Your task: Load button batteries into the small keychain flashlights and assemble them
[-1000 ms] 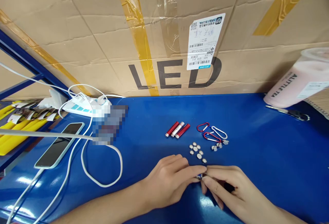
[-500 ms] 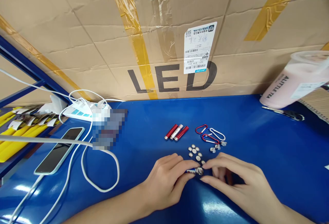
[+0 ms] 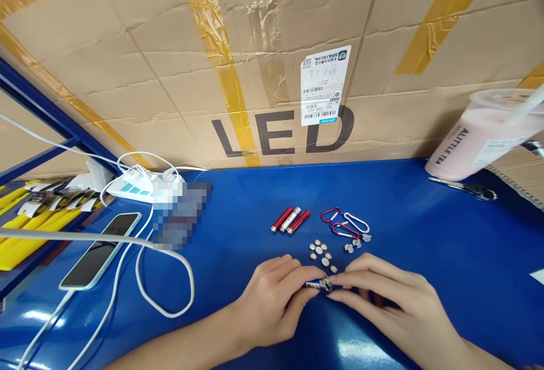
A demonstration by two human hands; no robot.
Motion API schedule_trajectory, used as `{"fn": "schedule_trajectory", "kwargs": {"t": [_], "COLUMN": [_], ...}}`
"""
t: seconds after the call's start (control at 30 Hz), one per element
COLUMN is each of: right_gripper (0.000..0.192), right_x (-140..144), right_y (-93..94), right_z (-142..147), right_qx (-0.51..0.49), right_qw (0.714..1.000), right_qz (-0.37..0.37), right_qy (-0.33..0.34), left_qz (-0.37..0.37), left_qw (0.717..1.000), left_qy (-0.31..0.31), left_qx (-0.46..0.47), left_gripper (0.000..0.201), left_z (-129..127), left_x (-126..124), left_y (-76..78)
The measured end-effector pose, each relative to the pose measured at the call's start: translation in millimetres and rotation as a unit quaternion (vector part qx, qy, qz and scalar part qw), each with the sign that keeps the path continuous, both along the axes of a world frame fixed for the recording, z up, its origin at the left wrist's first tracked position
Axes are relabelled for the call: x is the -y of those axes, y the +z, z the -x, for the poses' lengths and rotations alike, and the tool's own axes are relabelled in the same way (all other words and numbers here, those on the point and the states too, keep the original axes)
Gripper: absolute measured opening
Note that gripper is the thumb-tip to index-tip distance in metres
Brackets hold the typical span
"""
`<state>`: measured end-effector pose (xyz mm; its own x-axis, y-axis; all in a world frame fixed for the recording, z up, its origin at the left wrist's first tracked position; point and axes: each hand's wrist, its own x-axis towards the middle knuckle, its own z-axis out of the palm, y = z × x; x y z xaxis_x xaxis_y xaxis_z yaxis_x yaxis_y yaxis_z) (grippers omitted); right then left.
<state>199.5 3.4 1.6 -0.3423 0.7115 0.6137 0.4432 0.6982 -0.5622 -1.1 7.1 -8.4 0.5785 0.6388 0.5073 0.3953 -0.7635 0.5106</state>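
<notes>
Pinched between our left hand and right hand is a small tube, fingertips closed on both ends, just below loose button cells on the blue table.

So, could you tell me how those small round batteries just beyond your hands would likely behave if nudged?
The button batteries look like smooth flat metal discs lying loose, so they would probably slide and scatter on the glossy blue table rather than roll. Being so thin and small, they are likely light and fiddly to pinch.

Glossy blue tabletop, shiny metal button cells, creased matt cardboard box with wrinkled tape.
</notes>
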Motion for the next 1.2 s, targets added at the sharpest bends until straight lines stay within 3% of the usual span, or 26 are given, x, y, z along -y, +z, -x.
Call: {"fn": "schedule_trajectory", "kwargs": {"t": [1.2], "right_gripper": [0.015], "right_x": [-3.3], "right_y": [-2.0], "right_z": [-2.3], "right_qx": [0.009], "right_qw": [1.0], "right_qz": [0.02], "right_qy": [0.007], "left_qz": [-0.006], "left_qw": [1.0], "left_qy": [-0.004], "left_qx": [-0.001], "left_gripper": [0.015], "left_z": [0.7], "left_x": [0.2], "left_y": [2.3]}}
